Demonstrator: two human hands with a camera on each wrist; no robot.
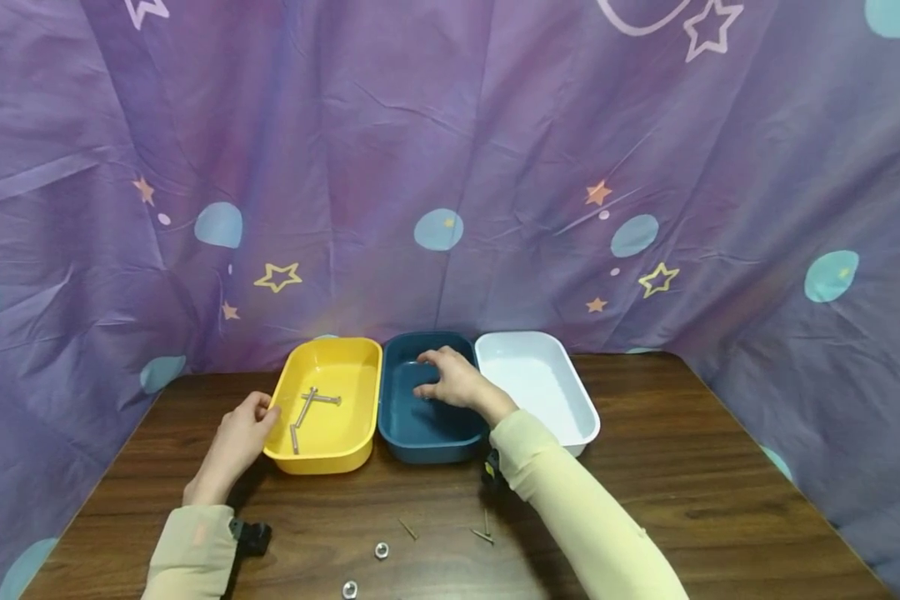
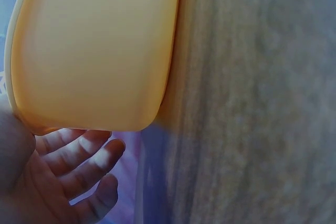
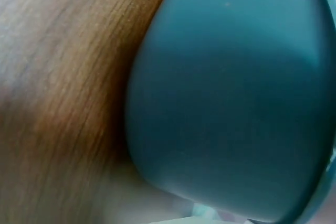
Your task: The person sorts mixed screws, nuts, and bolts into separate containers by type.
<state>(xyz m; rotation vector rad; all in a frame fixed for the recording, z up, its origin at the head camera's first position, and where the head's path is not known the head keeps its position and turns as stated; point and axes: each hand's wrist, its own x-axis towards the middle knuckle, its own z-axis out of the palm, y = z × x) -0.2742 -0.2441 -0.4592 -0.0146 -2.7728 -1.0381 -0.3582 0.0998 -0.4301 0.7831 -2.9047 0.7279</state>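
My left hand (image 1: 240, 433) holds the left rim of a yellow tray (image 1: 326, 462); in the left wrist view its fingers (image 2: 86, 169) lie outside the wall. Three silver bolts (image 1: 306, 412) are in that tray. Over the dark blue tray (image 1: 431, 452) in the middle, my right hand (image 1: 450, 379) has thumb and fingers parted, with nothing seen between them. A small shiny bit shows just under its thumb, partly hidden. The right wrist view is filled by the blue tray's outer wall (image 3: 226, 108), the hand itself out of sight.
To the right of the blue tray, a white tray (image 1: 532, 375) is partly behind my right forearm. Two hex nuts (image 1: 382, 551) and several thin screws (image 1: 483, 535) lie on the wooden table (image 1: 690, 467) in front. A purple curtain (image 1: 390, 167) hangs behind the trays.
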